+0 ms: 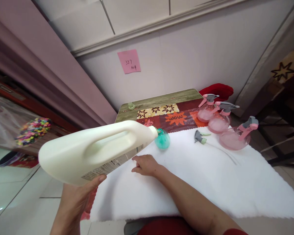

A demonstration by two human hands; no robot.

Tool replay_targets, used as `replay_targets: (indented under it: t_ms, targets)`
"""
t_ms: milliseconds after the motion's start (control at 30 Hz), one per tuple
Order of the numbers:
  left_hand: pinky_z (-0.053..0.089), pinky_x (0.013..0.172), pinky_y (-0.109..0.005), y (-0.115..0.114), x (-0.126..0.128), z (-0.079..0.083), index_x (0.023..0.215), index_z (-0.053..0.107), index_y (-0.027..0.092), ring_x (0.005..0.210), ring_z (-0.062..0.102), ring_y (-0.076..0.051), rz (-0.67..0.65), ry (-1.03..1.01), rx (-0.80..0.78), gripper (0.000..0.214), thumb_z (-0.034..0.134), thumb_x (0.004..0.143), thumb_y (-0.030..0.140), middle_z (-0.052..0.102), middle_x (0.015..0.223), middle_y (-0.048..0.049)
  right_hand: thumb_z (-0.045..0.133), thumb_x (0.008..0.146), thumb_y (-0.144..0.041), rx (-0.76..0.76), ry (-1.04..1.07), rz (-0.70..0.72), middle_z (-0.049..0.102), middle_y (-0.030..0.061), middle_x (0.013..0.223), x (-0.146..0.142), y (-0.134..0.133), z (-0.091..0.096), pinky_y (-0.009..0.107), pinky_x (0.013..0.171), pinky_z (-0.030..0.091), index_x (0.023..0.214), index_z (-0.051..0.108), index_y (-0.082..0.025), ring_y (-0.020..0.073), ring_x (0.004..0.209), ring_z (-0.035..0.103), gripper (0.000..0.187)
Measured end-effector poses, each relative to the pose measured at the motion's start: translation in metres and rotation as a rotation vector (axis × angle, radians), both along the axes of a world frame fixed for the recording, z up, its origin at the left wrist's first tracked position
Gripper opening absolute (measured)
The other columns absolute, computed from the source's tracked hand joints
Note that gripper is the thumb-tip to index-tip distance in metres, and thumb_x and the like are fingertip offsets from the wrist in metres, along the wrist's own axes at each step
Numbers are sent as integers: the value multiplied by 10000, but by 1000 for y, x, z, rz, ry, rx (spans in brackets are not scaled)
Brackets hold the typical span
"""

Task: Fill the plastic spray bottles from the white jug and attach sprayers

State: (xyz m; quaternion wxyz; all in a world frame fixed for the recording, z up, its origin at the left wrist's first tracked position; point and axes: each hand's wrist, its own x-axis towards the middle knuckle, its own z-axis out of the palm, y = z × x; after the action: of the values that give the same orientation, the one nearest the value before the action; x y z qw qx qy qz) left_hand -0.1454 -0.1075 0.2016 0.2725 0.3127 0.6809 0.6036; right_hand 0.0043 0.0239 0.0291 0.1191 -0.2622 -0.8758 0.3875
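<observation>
Head view: left hand (79,194) grasps the jug (93,163); a slow tilt into the green bottle (163,141) should pour cleanest (right hand (147,164): grip unclear).

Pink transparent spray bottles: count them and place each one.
3, in a row on the right: the farthest pink bottle, the middle pink bottle, the nearest pink bottle.

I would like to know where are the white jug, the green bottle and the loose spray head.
White jug (79,153): head view, on its body left of the handle.
Green bottle (163,141): head view, on its rounded body.
Loose spray head (199,137): head view, on its grey part.
</observation>
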Motion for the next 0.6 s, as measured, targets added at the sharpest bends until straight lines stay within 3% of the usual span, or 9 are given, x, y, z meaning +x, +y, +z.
replay_targets:
  t_ms: [400, 600]
  targets:
    - [652, 565, -367, -1, -6, -4, 1182, 767, 204, 758, 769, -344, 16, 21, -34, 855, 988, 355, 199, 820, 859, -90, 718, 952, -423, 4, -9, -2, 833, 23, 1047, 0, -1, 2, 380, 864, 525, 1361, 604, -217, 277, 1078, 752, 473]
    - [668, 619, -400, 0, -6, -4, 1164, 780, 217, 839, 773, -374, 17, 8, -21, 837, 974, 352, 156, 826, 918, -94, 718, 949, -418, -4, 2, -3, 835, 22, 1042, -1, 0, 0, 385, 869, 529, 1354, 610, -223, 284, 1077, 753, 462]
